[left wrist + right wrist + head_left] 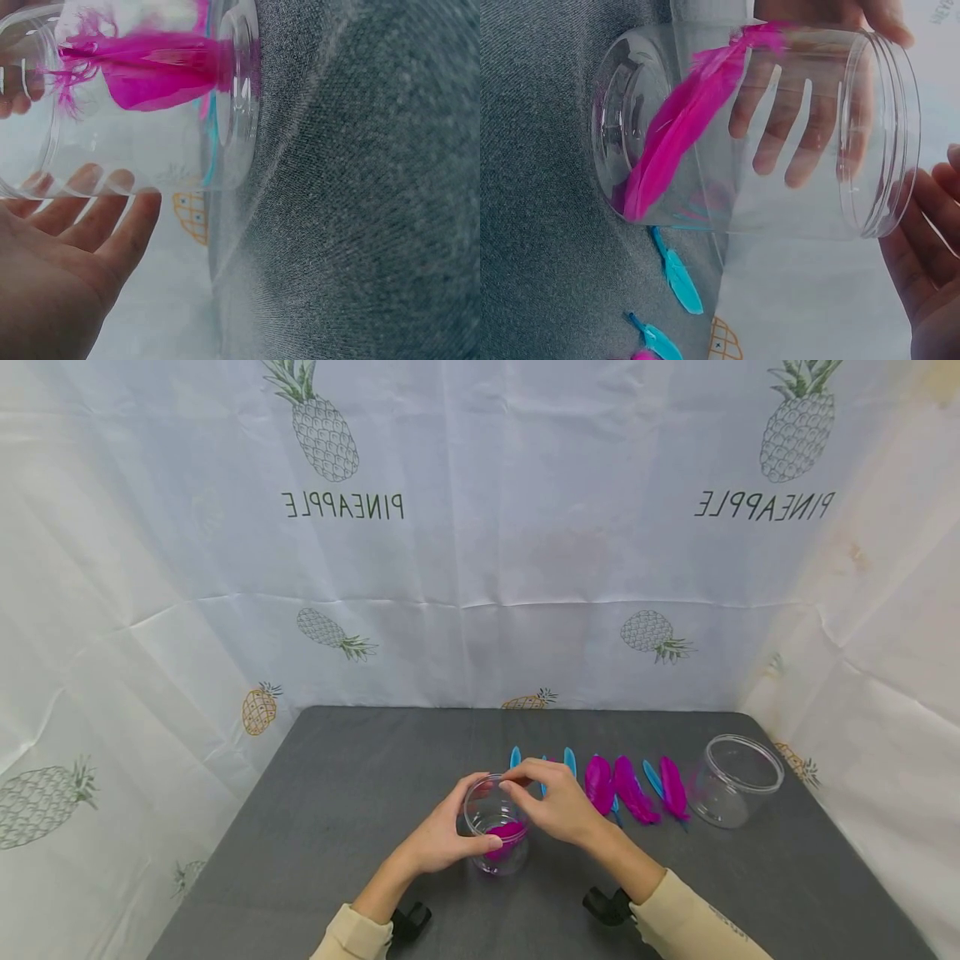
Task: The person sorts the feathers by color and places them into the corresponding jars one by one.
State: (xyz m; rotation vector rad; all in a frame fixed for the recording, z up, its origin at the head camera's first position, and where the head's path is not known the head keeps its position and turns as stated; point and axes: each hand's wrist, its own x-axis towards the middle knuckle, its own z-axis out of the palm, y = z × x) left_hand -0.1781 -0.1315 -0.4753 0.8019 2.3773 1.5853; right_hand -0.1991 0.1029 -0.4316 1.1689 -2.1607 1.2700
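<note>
Gripping the clear jar [489,814] on the dark grey table [360,768], the left hand [438,837] curves its fingers round the far side, with small gaps between them, and lays its thumb along the near side just under the rim. Mouth up, the jar stands near the middle of the table, with 1 magenta feather [504,841] inside, slanting from the base up the wall, its frayed end higher. Over the rim, the right hand [558,802] has bent fingers, with thumb and index fingertips close together; I cannot tell whether they pinch anything. Just beyond and beside that hand lies a row of loose feathers: 3 magenta feathers [636,789] show clearly, and among them are several blue feathers [652,778], some partly hidden by the hand. At the row's right end stands a 2nd jar [731,789], also clear and open-mouthed. Both forearms wear beige sleeves [697,918], with 1 black device [607,907] near each wrist. Behind the table hangs a white curtain [480,552] printed with pineapples and mirrored lettering.
</note>
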